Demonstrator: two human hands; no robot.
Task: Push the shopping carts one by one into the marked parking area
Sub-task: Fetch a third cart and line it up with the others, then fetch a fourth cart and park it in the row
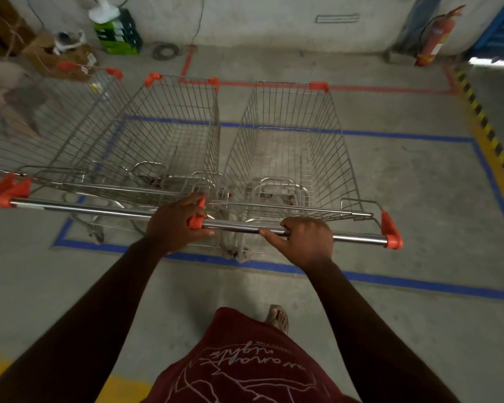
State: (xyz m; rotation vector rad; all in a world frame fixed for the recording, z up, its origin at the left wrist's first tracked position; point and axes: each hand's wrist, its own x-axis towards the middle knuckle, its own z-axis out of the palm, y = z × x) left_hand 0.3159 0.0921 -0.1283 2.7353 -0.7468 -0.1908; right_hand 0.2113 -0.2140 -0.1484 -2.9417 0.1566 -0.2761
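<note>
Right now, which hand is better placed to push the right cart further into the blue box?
Probably the right hand: it grips the bar of the right cart. The left hand sits at the bar's orange end, beside the middle cart.

Both hands [176, 221] [304, 238] grip right cart's handle [358, 237]; blue-taped bay [390, 282] ahead.

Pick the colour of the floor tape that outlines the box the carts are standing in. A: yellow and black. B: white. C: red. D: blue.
D: the carts stand inside a rectangle of blue tape, while the red line runs farther back near the wall and the yellow-black stripe lies off to the right.
</note>
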